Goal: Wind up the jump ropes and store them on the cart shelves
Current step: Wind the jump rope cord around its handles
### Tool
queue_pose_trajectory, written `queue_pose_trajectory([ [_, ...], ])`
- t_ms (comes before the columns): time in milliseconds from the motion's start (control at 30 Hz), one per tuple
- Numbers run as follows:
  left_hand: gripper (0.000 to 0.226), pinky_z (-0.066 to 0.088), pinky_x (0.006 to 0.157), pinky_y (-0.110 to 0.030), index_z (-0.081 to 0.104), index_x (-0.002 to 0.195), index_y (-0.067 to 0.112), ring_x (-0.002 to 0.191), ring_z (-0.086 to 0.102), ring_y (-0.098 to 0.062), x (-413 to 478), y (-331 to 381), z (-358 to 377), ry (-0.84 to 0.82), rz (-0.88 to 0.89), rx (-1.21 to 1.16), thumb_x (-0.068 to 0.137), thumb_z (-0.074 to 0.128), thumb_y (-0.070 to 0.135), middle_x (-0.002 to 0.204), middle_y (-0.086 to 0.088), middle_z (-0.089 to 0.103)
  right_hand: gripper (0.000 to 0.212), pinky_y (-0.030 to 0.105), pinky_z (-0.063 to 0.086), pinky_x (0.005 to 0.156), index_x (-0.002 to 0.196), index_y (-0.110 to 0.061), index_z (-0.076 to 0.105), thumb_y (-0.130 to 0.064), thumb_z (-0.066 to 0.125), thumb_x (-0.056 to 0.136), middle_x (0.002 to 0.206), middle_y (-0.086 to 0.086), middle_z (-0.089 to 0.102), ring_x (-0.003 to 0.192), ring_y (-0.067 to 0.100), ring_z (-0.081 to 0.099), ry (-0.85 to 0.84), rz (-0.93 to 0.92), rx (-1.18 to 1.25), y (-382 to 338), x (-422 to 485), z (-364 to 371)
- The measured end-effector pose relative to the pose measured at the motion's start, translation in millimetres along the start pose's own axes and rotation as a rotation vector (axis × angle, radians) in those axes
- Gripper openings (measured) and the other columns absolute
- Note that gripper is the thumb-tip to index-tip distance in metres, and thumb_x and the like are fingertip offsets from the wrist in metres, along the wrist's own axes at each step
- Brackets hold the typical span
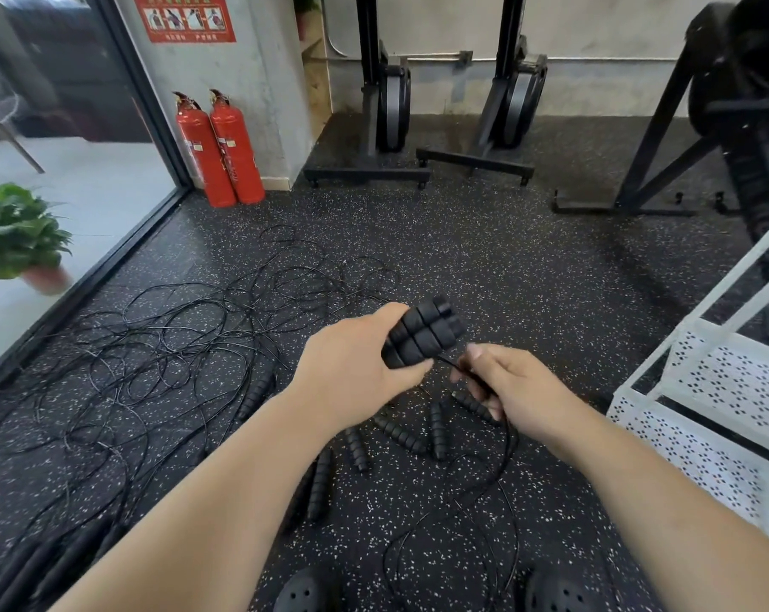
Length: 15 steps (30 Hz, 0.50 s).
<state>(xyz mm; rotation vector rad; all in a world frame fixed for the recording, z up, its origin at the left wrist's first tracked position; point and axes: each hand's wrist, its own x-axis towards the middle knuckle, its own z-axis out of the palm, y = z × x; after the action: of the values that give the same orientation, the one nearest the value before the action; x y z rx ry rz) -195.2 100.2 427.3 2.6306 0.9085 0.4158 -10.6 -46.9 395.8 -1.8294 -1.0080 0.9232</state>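
- Two black ribbed foam handles (422,335) sit bundled side by side in my left hand (352,368), fingers closed round their lower ends, held above the black speckled rubber floor (528,267).
- My right hand (506,386) is just beside the handles, thumb and fingers pinched shut on the thin black cord (446,362) that leaves their base; the rest of that cord drops past my right wrist and loops loosely on the floor below.
- I judge this to be the winding step: one rope gathered at the handles, its cord not yet wrapped.
- Next, I think, I need to carry the cord round the handles turn after turn, keeping it taut so the slack on the floor feeds up without snagging.
- Left of the handles lies a large tangle of thin black cords (162,346), and below them several more loose black ribbed handles (400,435) are scattered, so most of the job looks still ahead.
- The white perforated metal cart (727,390) stands right of the handles, close enough to reach; I cannot tell what lies on its shelves.
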Motion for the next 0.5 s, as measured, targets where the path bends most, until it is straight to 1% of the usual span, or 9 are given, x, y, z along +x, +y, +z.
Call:
queue_pose_trajectory([
  [67,0.044,0.049,0.072,-0.034,0.053,0.121,0.039,0.081,0.060,-0.015,3,-7,0,0.012,-0.048,0.058,0.090,0.067,0.067,0.085,0.015,0.062,0.038,0.036,0.046,0.063,0.089,-0.035,0.072,-0.046,0.043,0.112,0.068,-0.007,0.063,0.054,0.009,0.049,0.047,-0.059,-0.233,-1,-1,8],
  [133,0.045,0.045,0.071,-0.034,0.053,0.121,0.039,0.081,0.057,-0.018,5,-15,1,0.018,-0.092,0.104,0.089,0.067,0.067,0.088,0.015,0.061,0.030,0.032,0.047,0.060,0.095,-0.039,0.069,-0.046,0.044,0.111,0.071,-0.006,0.067,0.054,0.004,0.053,0.071,-0.131,-0.485,-8,-6,15],
  [167,0.045,0.043,0.070,-0.034,0.053,0.120,0.039,0.081,0.054,-0.018,6,-17,2,0.017,-0.109,0.120,0.089,0.068,0.068,0.088,0.014,0.060,0.026,0.031,0.048,0.062,0.103,-0.039,0.068,-0.047,0.045,0.110,0.076,-0.007,0.070,0.059,0.002,0.057,0.083,-0.164,-0.589,-15,-10,17],
  [200,0.045,0.041,0.070,-0.034,0.052,0.118,0.038,0.081,0.053,-0.018,7,-19,4,0.014,-0.120,0.137,0.088,0.068,0.068,0.088,0.014,0.059,0.023,0.032,0.052,0.067,0.112,-0.039,0.068,-0.048,0.048,0.109,0.084,-0.010,0.072,0.068,0.002,0.061,0.100,-0.198,-0.684,-21,-15,18],
  [233,0.044,0.040,0.070,-0.034,0.052,0.116,0.038,0.081,0.052,-0.019,7,-21,5,0.011,-0.126,0.160,0.088,0.068,0.068,0.088,0.014,0.058,0.023,0.035,0.056,0.074,0.120,-0.039,0.067,-0.049,0.051,0.108,0.093,-0.012,0.074,0.077,0.005,0.066,0.115,-0.225,-0.765,-27,-19,18],
  [267,0.043,0.040,0.069,-0.034,0.051,0.113,0.037,0.081,0.053,-0.020,8,-23,6,0.009,-0.128,0.186,0.088,0.069,0.068,0.086,0.014,0.057,0.025,0.037,0.058,0.078,0.125,-0.040,0.067,-0.050,0.053,0.107,0.098,-0.013,0.075,0.082,0.009,0.068,0.124,-0.242,-0.821,-32,-22,17],
  [367,0.041,0.043,0.069,-0.034,0.052,0.112,0.038,0.088,0.065,-0.022,7,-26,7,-0.017,-0.126,0.242,0.086,0.070,0.065,0.088,0.013,0.060,0.019,0.035,0.059,0.075,0.116,-0.042,0.071,-0.050,0.058,0.104,0.086,-0.018,0.073,0.076,0.003,0.067,0.132,-0.278,-0.850,-49,-30,6],
  [400,0.041,0.043,0.069,-0.034,0.052,0.113,0.039,0.090,0.066,-0.022,7,-26,8,-0.033,-0.108,0.259,0.086,0.070,0.064,0.090,0.013,0.062,0.019,0.034,0.059,0.077,0.115,-0.043,0.072,-0.050,0.060,0.103,0.087,-0.020,0.074,0.078,0.001,0.067,0.133,-0.305,-0.836,-52,-32,2],
  [500,0.039,0.045,0.068,-0.033,0.052,0.112,0.040,0.093,0.066,-0.017,4,-15,14,-0.086,0.018,0.303,0.086,0.068,0.065,0.095,0.013,0.064,0.018,0.034,0.058,0.089,0.115,-0.043,0.075,-0.047,0.065,0.100,0.101,-0.027,0.074,0.093,0.000,0.067,0.116,-0.390,-0.753,-58,-33,-10],
])
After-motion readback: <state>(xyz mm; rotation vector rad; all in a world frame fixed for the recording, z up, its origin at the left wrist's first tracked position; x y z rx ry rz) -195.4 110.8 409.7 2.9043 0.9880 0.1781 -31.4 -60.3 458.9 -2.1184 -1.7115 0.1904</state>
